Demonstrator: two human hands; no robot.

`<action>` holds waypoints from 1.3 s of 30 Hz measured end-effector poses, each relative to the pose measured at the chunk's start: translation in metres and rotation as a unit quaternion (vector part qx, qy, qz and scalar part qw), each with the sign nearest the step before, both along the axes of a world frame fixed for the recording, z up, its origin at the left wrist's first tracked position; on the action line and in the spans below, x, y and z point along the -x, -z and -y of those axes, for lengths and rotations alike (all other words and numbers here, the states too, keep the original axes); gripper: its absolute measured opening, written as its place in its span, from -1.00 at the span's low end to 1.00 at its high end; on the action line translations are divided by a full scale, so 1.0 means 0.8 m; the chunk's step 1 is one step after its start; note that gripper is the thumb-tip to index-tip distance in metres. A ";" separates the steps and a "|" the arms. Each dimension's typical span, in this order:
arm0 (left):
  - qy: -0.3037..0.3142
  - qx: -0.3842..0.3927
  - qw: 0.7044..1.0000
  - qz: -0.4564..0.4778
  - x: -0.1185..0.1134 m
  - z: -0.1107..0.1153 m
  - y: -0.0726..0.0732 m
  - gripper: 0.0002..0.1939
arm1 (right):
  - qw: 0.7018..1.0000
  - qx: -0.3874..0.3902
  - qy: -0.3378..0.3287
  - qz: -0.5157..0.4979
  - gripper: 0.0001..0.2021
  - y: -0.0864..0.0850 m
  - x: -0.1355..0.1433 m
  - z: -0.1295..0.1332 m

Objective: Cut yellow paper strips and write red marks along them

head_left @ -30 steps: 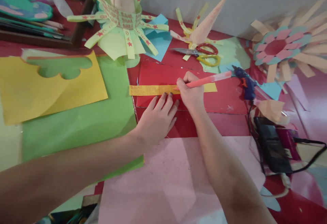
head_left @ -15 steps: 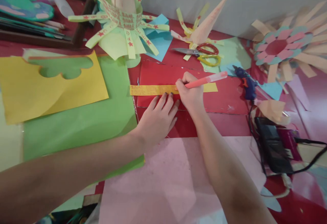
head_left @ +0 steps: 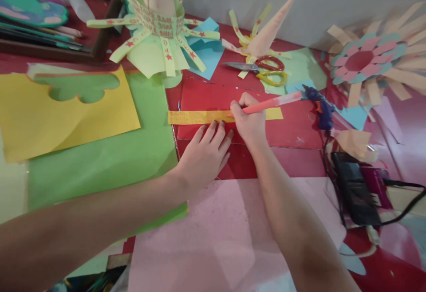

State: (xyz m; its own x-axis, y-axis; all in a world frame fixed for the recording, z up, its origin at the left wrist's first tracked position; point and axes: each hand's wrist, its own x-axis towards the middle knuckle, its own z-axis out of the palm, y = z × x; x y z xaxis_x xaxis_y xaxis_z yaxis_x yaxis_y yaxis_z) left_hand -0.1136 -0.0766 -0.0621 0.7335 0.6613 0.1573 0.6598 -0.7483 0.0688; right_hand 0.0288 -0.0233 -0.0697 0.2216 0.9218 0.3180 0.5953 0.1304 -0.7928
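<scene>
A yellow paper strip point(head_left: 193, 117) lies across a red board point(head_left: 289, 133), with small reddish writing along its left part. My right hand point(head_left: 250, 121) grips a coral-red pen point(head_left: 271, 104), its tip down at the strip and its clear end pointing right. The pen's tip is partly hidden by my fingers. My left hand point(head_left: 208, 154) lies flat with fingers spread, the fingertips pressing on the strip's lower edge left of the pen.
Scissors point(head_left: 261, 68), a blue glue gun point(head_left: 319, 105) and paper crafts point(head_left: 163, 25) stand behind the board. Yellow paper point(head_left: 100, 123) on a green sheet point(head_left: 100, 172) lies left, pink paper point(head_left: 199, 238) in front. A black device with cables point(head_left: 354, 190) sits right.
The pen's clear end has swung slightly right and up as my right hand shifts a little right along the strip. My left hand stays in place on the strip.
</scene>
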 end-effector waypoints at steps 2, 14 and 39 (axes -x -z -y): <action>0.000 0.000 1.000 0.000 0.000 0.000 0.000 -0.55 | 1.000 0.004 -0.005 0.004 -0.65 0.000 0.000 0.000; -0.001 0.013 1.000 -0.006 -0.001 0.000 -0.003 -0.54 | 0.996 0.015 0.042 -0.081 -0.66 0.000 -0.010 -0.002; 0.001 -0.007 1.000 -0.019 -0.001 0.000 -0.002 -0.54 | 1.000 0.022 -0.020 0.001 -0.64 -0.001 -0.010 0.003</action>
State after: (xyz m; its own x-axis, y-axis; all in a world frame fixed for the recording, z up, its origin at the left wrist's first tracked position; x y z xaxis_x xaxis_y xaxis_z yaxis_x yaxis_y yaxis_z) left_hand -0.1130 -0.0766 -0.0603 0.7402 0.6579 0.1388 0.6603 -0.7502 0.0342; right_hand 0.0371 -0.0255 -0.0687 0.1842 0.9432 0.2765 0.5912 0.1185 -0.7978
